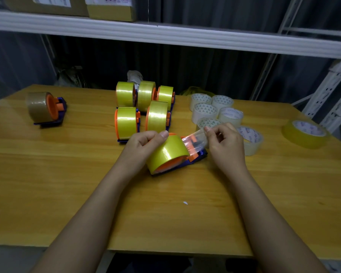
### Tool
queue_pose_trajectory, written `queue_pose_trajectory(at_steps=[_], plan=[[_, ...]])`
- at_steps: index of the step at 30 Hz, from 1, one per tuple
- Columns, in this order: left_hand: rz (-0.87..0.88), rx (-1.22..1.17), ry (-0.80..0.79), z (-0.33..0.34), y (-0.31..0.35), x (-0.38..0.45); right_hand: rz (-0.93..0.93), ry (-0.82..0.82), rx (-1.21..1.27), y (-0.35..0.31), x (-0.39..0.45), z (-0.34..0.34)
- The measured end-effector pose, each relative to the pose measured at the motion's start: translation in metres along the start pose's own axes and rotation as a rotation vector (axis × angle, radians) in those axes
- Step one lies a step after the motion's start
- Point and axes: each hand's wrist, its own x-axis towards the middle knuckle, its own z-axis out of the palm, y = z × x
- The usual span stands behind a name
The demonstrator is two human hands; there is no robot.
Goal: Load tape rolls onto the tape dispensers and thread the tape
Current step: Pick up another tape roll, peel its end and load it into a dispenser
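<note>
- Yellow tape roll (166, 152) sat on its dispenser (197, 155) mid-desk (47, 174); left hand (144, 142) gripped the roll.
- Right hand (223, 142) pinched the pulled-out tape strip (195, 137): light, thin, probably clingy; best held by the edge.

Glossy yellow tape roll (168, 152) on orange-and-blue plastic dispenser (195, 154); brown tape roll (36, 106) near the wooden tabletop's (67, 164) far left corner.

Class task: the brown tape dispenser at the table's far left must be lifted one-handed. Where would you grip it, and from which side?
Probably grip the brown roll across its width from above: it stands upright on the dispenser's base, curved top exposed, nothing beside it.
</note>
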Motion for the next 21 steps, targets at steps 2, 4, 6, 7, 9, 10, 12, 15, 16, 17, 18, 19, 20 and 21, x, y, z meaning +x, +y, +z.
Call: queue_pose_trajectory(at_steps=[2,4,6,7,9,10,12,15,16,17,18,19,20,21], plan=[[0.010,0.005,0.010,-0.002,0.001,0.001,-0.046,0.005,0.034,-0.003,-0.001,-0.001],[0.016,0.033,0.017,-0.003,0.001,0.001,-0.070,0.003,0.051,-0.005,-0.001,-0.002],[0.014,0.044,0.030,-0.004,0.001,0.001,-0.090,0.014,0.060,-0.006,-0.001,-0.003],[0.010,0.040,0.033,-0.003,0.001,0.001,-0.098,0.021,0.066,-0.007,-0.001,-0.003],[-0.005,0.030,0.032,-0.003,0.001,0.001,-0.094,0.028,0.066,-0.006,-0.001,-0.003],[-0.009,0.029,0.025,-0.003,0.001,0.001,-0.081,0.022,0.060,-0.005,0.000,-0.003],[-0.008,0.021,0.014,-0.003,0.001,0.001,-0.048,-0.006,0.045,-0.003,0.001,-0.002],[0.001,0.008,0.013,-0.003,-0.001,0.002,-0.015,-0.025,0.015,0.000,0.002,0.001],[0.005,0.006,0.012,-0.003,-0.001,0.001,-0.005,-0.023,0.009,0.002,0.003,0.002],[0.008,0.000,0.011,-0.003,-0.001,0.001,0.004,-0.021,0.007,0.003,0.003,0.002],[0.009,-0.002,0.006,-0.003,-0.001,0.001,0.010,-0.021,0.004,0.004,0.003,0.002],[0.010,0.002,-0.001,-0.003,0.000,0.001,0.016,-0.022,-0.001,0.005,0.004,0.003],[0.010,0.008,-0.008,-0.003,0.000,0.000,0.028,-0.022,-0.007,0.007,0.004,0.002],[0.010,0.009,-0.012,-0.002,0.000,0.000,0.046,-0.020,-0.010,0.008,0.005,0.002]])
